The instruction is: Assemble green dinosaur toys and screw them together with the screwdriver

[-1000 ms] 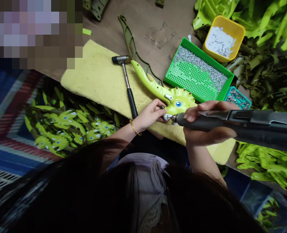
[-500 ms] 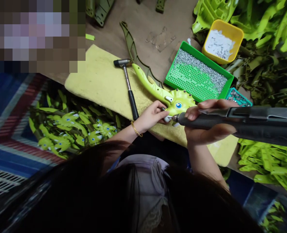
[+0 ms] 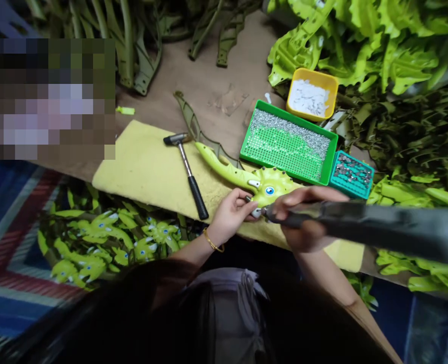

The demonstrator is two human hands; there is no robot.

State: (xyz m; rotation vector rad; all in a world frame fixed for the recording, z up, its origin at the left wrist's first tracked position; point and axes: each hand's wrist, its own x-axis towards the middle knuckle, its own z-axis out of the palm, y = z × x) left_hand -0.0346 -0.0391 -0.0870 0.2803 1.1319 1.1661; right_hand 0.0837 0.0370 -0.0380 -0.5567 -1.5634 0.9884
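A lime-green dinosaur toy (image 3: 246, 179) with a blue eye lies on a yellow foam pad (image 3: 151, 172). My left hand (image 3: 231, 212), with a gold bracelet at the wrist, pinches the toy's white snout piece. My right hand (image 3: 303, 217) is wrapped round a dark electric screwdriver (image 3: 367, 227), whose tip touches the toy's head beside my left fingers. A hammer (image 3: 188, 172) with a black grip lies on the pad to the left of the toy.
A green tray (image 3: 288, 144) of small screws, a teal box (image 3: 350, 174) of metal parts and a yellow tub (image 3: 312, 93) of white pieces stand behind the toy. Piles of green plastic parts (image 3: 379, 45) fill the back and right. More finished toys (image 3: 106, 237) lie below the table at left.
The camera has tilted up and pulled back, so more of the far table shows. Both hands stay on the toy's head with the screwdriver tip in the same place.
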